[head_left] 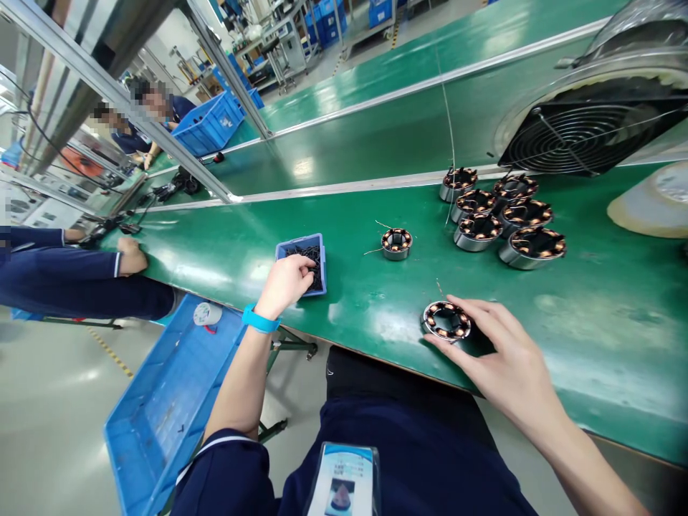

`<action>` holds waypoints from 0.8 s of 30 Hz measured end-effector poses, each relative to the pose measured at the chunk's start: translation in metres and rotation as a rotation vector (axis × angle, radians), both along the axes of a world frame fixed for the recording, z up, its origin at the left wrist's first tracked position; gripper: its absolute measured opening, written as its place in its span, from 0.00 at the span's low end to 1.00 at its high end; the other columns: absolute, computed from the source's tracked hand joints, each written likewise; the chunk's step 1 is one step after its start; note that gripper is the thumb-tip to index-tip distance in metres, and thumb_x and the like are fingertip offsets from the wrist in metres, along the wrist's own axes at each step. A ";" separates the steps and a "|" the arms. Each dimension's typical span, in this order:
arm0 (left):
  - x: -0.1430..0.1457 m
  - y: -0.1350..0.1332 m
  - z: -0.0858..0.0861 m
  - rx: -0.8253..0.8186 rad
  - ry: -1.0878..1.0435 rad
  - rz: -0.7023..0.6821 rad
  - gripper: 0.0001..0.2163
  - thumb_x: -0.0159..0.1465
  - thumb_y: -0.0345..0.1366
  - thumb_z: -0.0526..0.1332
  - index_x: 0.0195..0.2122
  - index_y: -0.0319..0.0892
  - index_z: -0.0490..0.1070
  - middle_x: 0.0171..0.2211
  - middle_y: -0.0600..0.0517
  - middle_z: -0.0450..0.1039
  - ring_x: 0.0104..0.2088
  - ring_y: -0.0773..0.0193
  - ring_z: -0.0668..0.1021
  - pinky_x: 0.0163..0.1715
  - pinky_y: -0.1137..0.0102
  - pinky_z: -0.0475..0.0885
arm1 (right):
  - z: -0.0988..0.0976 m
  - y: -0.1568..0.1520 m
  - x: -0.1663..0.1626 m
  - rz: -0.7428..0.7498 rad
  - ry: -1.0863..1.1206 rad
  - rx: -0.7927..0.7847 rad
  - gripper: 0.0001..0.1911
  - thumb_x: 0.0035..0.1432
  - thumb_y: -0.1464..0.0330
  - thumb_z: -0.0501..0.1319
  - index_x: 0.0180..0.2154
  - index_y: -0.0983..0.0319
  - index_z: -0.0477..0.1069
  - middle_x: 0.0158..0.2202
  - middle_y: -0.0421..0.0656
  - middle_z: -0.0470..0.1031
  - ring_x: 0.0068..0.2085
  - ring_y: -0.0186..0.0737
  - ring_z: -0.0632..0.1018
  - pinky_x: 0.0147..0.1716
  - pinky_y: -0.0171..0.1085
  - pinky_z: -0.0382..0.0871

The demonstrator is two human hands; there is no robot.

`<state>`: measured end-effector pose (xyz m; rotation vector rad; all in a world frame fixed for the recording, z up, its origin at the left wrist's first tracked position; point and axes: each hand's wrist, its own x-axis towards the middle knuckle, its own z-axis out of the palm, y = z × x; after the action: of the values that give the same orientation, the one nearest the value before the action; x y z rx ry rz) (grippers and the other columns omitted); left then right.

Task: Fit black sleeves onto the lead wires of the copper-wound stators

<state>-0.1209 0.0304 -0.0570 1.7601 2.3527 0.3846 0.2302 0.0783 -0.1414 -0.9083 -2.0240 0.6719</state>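
My right hand [497, 344] grips a motor stator [447, 320] by its rim, thumb on the near side and fingers on the far side. The stator has a silver ring, copper coils and a thin wire sticking up. At the small blue bin [325, 269], my left hand [290, 283] reaches in among small black pieces [312, 252]. Its fingers are bent together, and whatever they pinch is hidden. Between and beyond my hands sits another stator [396, 244] with two loose wire ends.
Several more stators [478, 231] stand grouped at the back right, near a black fan [570, 140] with a wire guard. A large blue crate [155, 401] lies below the bench edge on my left. Co-workers [69, 269] sit farther left along the green bench [226, 240].
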 end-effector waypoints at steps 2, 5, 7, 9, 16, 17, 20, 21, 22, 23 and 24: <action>0.001 0.002 -0.002 0.032 0.060 -0.014 0.09 0.59 0.27 0.61 0.36 0.40 0.81 0.31 0.50 0.79 0.29 0.62 0.77 0.35 0.68 0.71 | 0.000 0.000 0.000 0.000 0.000 -0.003 0.25 0.66 0.56 0.65 0.60 0.56 0.69 0.50 0.48 0.74 0.48 0.51 0.77 0.47 0.49 0.72; 0.000 0.002 -0.003 0.072 0.063 -0.033 0.07 0.59 0.28 0.61 0.33 0.41 0.79 0.30 0.50 0.78 0.30 0.61 0.77 0.35 0.68 0.71 | -0.001 0.000 0.000 0.002 0.001 -0.005 0.25 0.66 0.56 0.65 0.60 0.55 0.69 0.50 0.48 0.74 0.48 0.51 0.77 0.47 0.49 0.73; -0.002 0.000 -0.003 0.092 0.029 -0.037 0.06 0.59 0.28 0.61 0.32 0.41 0.78 0.29 0.50 0.77 0.29 0.62 0.77 0.34 0.68 0.71 | -0.002 0.000 0.000 0.002 -0.001 -0.009 0.25 0.66 0.56 0.65 0.61 0.55 0.69 0.50 0.48 0.74 0.48 0.51 0.77 0.47 0.49 0.73; -0.005 -0.002 -0.001 0.130 -0.019 -0.013 0.05 0.59 0.29 0.61 0.31 0.41 0.77 0.28 0.51 0.76 0.28 0.64 0.76 0.33 0.69 0.70 | -0.002 0.000 0.001 0.000 -0.002 -0.009 0.25 0.65 0.56 0.66 0.60 0.56 0.69 0.50 0.48 0.74 0.48 0.51 0.77 0.47 0.49 0.73; 0.042 -0.018 0.009 0.573 -0.324 0.183 0.05 0.65 0.37 0.65 0.37 0.41 0.78 0.33 0.51 0.78 0.32 0.65 0.77 0.36 0.70 0.73 | 0.001 0.000 0.001 0.011 0.001 -0.021 0.25 0.65 0.56 0.66 0.60 0.57 0.69 0.50 0.49 0.74 0.49 0.51 0.77 0.47 0.49 0.74; 0.059 -0.021 0.008 0.593 -0.401 0.160 0.06 0.65 0.37 0.66 0.37 0.41 0.78 0.34 0.51 0.78 0.34 0.65 0.78 0.37 0.70 0.73 | 0.001 0.000 0.001 0.014 -0.001 -0.026 0.25 0.65 0.57 0.66 0.60 0.57 0.69 0.50 0.49 0.73 0.49 0.51 0.77 0.47 0.49 0.74; 0.110 -0.025 -0.005 0.486 -0.664 -0.004 0.05 0.66 0.37 0.67 0.36 0.42 0.78 0.34 0.50 0.78 0.34 0.64 0.79 0.35 0.70 0.74 | 0.001 0.000 0.001 0.006 -0.014 -0.035 0.26 0.65 0.57 0.66 0.61 0.57 0.68 0.51 0.50 0.73 0.49 0.51 0.77 0.47 0.49 0.75; 0.124 -0.025 -0.011 0.440 -0.740 -0.049 0.05 0.66 0.37 0.67 0.35 0.42 0.78 0.34 0.49 0.78 0.34 0.64 0.79 0.35 0.70 0.74 | 0.001 0.000 0.001 0.003 -0.019 -0.038 0.26 0.65 0.57 0.66 0.61 0.57 0.68 0.51 0.50 0.73 0.50 0.51 0.77 0.47 0.49 0.75; 0.135 -0.023 -0.017 0.407 -0.802 -0.076 0.05 0.66 0.36 0.67 0.35 0.42 0.78 0.34 0.49 0.78 0.34 0.64 0.79 0.34 0.70 0.74 | 0.001 0.000 0.001 0.001 -0.021 -0.041 0.26 0.65 0.56 0.66 0.61 0.57 0.68 0.51 0.50 0.73 0.50 0.52 0.77 0.48 0.50 0.75; 0.143 -0.022 -0.022 0.395 -0.847 -0.087 0.04 0.66 0.36 0.67 0.35 0.42 0.78 0.34 0.49 0.78 0.34 0.64 0.79 0.34 0.70 0.74 | 0.001 0.000 0.001 0.002 -0.019 -0.041 0.26 0.65 0.56 0.66 0.61 0.57 0.68 0.51 0.50 0.73 0.50 0.52 0.77 0.48 0.50 0.75; 0.149 -0.020 -0.026 0.399 -0.872 -0.089 0.04 0.66 0.36 0.67 0.35 0.42 0.78 0.34 0.49 0.78 0.34 0.64 0.78 0.33 0.70 0.74 | 0.001 0.000 0.001 0.004 -0.015 -0.041 0.27 0.65 0.56 0.66 0.61 0.57 0.68 0.51 0.50 0.73 0.50 0.52 0.77 0.48 0.50 0.75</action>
<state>0.0278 0.0105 -0.0835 1.3817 1.6262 1.3539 0.2312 0.0784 -0.1403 -0.9362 -2.0328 0.7135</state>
